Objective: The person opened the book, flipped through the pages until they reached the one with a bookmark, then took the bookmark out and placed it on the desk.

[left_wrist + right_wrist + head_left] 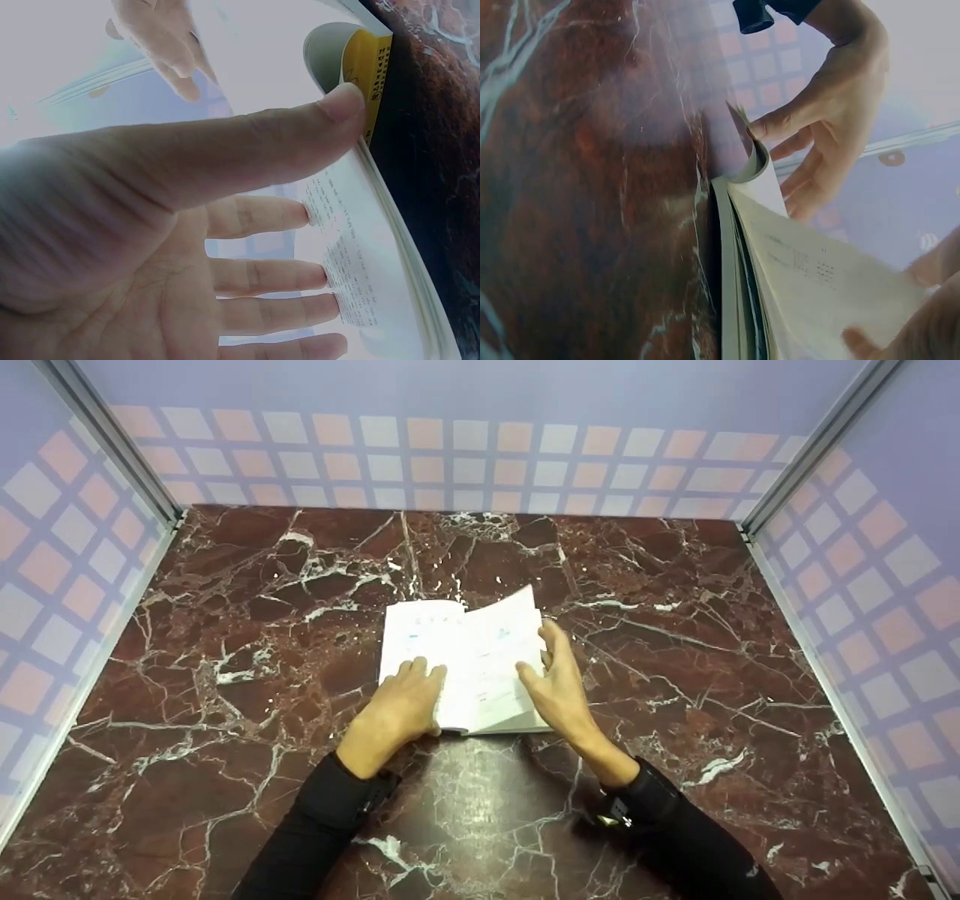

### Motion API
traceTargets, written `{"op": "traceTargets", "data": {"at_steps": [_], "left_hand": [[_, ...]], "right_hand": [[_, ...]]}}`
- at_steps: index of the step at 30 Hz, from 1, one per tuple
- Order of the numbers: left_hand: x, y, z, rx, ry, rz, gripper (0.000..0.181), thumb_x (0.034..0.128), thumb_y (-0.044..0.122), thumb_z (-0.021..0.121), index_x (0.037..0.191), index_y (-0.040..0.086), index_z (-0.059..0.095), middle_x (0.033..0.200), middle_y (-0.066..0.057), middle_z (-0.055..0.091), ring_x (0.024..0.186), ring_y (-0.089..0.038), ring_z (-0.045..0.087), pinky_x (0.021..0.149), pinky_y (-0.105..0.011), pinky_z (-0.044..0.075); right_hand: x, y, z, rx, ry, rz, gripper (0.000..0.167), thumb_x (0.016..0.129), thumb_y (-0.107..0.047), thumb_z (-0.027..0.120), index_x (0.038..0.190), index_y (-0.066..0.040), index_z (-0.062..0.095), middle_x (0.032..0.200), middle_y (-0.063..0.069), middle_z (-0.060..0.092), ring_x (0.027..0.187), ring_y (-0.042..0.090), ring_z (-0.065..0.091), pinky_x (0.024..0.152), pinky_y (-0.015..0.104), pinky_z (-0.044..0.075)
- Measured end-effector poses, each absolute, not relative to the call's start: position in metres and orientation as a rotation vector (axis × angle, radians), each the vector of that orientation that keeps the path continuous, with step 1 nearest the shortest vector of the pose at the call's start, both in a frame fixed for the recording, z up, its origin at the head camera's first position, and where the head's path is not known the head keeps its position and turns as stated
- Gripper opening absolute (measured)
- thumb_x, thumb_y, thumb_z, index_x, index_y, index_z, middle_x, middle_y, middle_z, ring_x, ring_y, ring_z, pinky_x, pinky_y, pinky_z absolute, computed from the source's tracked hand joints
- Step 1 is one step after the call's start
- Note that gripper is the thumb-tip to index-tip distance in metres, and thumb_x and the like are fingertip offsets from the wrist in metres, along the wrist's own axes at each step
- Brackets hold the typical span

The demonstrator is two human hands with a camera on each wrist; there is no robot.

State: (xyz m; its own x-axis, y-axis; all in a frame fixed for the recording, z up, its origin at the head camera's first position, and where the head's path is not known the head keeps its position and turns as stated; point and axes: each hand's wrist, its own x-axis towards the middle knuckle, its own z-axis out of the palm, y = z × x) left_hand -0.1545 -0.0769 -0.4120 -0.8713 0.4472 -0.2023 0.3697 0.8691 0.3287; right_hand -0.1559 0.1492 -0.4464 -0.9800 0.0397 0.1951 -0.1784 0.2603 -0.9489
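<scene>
A book (487, 690) lies spread on the marbled table, its pages white with small print. My left hand (405, 701) rests on the left page with fingers straight, and its thumb (247, 146) reaches across the book's lower edge near a curled part with a yellow strip (367, 75). At the right side, my right hand (559, 690) holds a lifted page (514, 615) by its outer edge, thumb over the printed face and fingers beyond the edge. In the right wrist view that raised page (817, 262) slants up from the spine; the fingertips are partly cut off.
Dark red marbled tabletop (225, 780) with white veins surrounds the book. A panel wall (480, 457) with pink and white squares stands behind, and similar walls (67, 525) flank both sides. Black sleeves (322, 817) cover both forearms.
</scene>
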Motion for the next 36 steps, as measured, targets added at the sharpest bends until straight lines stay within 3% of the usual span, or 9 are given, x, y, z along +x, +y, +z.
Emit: {"op": "traceTargets", "data": {"at_steps": [3, 5, 7, 10, 16, 22, 26, 29, 36], "left_hand": [[-0.154, -0.077, -0.412, 0.619, 2.769, 0.412, 0.069, 0.0716, 0.007, 0.091, 0.128, -0.004, 0.052, 0.121, -0.027, 0.052, 0.116, -0.044, 0.05, 0.099, -0.06, 0.05], [-0.154, -0.077, -0.412, 0.618, 2.768, 0.411, 0.069, 0.0722, 0.007, 0.091, 0.129, -0.004, 0.052, 0.122, -0.027, 0.051, 0.117, -0.044, 0.05, 0.1, -0.06, 0.05], [-0.154, -0.077, -0.412, 0.618, 2.767, 0.411, 0.071, 0.0725, 0.007, 0.091, 0.13, -0.004, 0.052, 0.124, -0.027, 0.051, 0.118, -0.044, 0.05, 0.1, -0.06, 0.049], [-0.154, -0.078, -0.412, 0.617, 2.77, 0.408, 0.073, 0.0725, 0.008, 0.091, 0.132, -0.004, 0.051, 0.126, -0.028, 0.051, 0.119, -0.045, 0.049, 0.101, -0.061, 0.048], [-0.154, -0.078, -0.412, 0.63, 2.777, 0.409, 0.075, 0.0715, 0.01, 0.093, 0.132, -0.005, 0.052, 0.125, -0.028, 0.051, 0.119, -0.045, 0.049, 0.099, -0.061, 0.05], [-0.154, -0.078, -0.412, 0.637, 2.785, 0.435, 0.075, 0.0697, 0.009, 0.093, 0.131, -0.004, 0.052, 0.122, -0.026, 0.051, 0.119, -0.045, 0.05, 0.099, -0.061, 0.05], [-0.154, -0.079, -0.411, 0.639, 2.788, 0.444, 0.076, 0.0699, 0.009, 0.093, 0.132, -0.004, 0.052, 0.124, -0.027, 0.051, 0.119, -0.045, 0.05, 0.099, -0.061, 0.05], [-0.154, -0.08, -0.411, 0.644, 2.79, 0.442, 0.076, 0.0702, 0.01, 0.093, 0.133, -0.003, 0.052, 0.124, -0.027, 0.051, 0.12, -0.045, 0.05, 0.099, -0.06, 0.05], [-0.156, -0.082, -0.408, 0.662, 2.767, 0.427, 0.076, 0.0723, 0.016, 0.093, 0.135, -0.002, 0.054, 0.13, -0.028, 0.049, 0.124, -0.045, 0.048, 0.101, -0.059, 0.049]], "right_hand": [[-0.159, 0.153, -0.444, 0.049, -2.341, 1.941, 0.071, 0.092, 0.004, 0.064, 0.154, 0.012, 0.029, 0.139, 0.036, 0.055, 0.124, 0.041, 0.061, 0.102, 0.04, 0.055], [-0.161, 0.156, -0.443, -0.011, -2.397, 1.985, 0.054, 0.094, 0.003, 0.063, 0.144, 0.014, 0.045, 0.114, 0.032, 0.069, 0.094, 0.034, 0.074, 0.079, 0.033, 0.063], [-0.163, 0.159, -0.444, -0.052, -2.45, 2.028, 0.033, 0.097, 0.0, 0.061, 0.126, 0.015, 0.062, 0.091, 0.025, 0.074, 0.069, 0.026, 0.072, 0.06, 0.028, 0.061], [-0.166, 0.161, -0.445, -0.096, -2.515, 2.053, 0.021, 0.099, -0.004, 0.059, 0.1, 0.012, 0.072, 0.078, 0.017, 0.073, 0.058, 0.015, 0.066, 0.052, 0.024, 0.057], [-0.164, 0.159, -0.443, -0.112, -2.499, 2.166, 0.036, 0.108, -0.019, 0.052, 0.097, 0.008, 0.074, 0.083, 0.016, 0.074, 0.066, 0.019, 0.069, 0.059, 0.029, 0.06], [-0.163, 0.152, -0.445, -0.006, -2.392, 2.398, 0.056, 0.114, -0.033, 0.033, 0.129, 0.011, 0.064, 0.115, 0.026, 0.071, 0.089, 0.026, 0.071, 0.068, 0.034, 0.062], [-0.163, 0.149, -0.451, 0.101, -2.476, 2.363, 0.042, 0.112, -0.021, 0.041, 0.139, 0.005, 0.06, 0.119, 0.025, 0.07, 0.091, 0.026, 0.07, 0.074, 0.035, 0.063], [-0.163, 0.148, -0.458, 0.249, -2.579, 2.214, 0.034, 0.108, -0.012, 0.05, 0.136, 0.004, 0.062, 0.115, 0.022, 0.071, 0.087, 0.024, 0.07, 0.076, 0.038, 0.063], [-0.162, 0.145, -0.468, 0.593, -2.678, 1.808, 0.036, 0.102, -0.005, 0.057, 0.137, 0.004, 0.062, 0.126, 0.022, 0.069, 0.097, 0.027, 0.07, 0.082, 0.044, 0.062]]}}
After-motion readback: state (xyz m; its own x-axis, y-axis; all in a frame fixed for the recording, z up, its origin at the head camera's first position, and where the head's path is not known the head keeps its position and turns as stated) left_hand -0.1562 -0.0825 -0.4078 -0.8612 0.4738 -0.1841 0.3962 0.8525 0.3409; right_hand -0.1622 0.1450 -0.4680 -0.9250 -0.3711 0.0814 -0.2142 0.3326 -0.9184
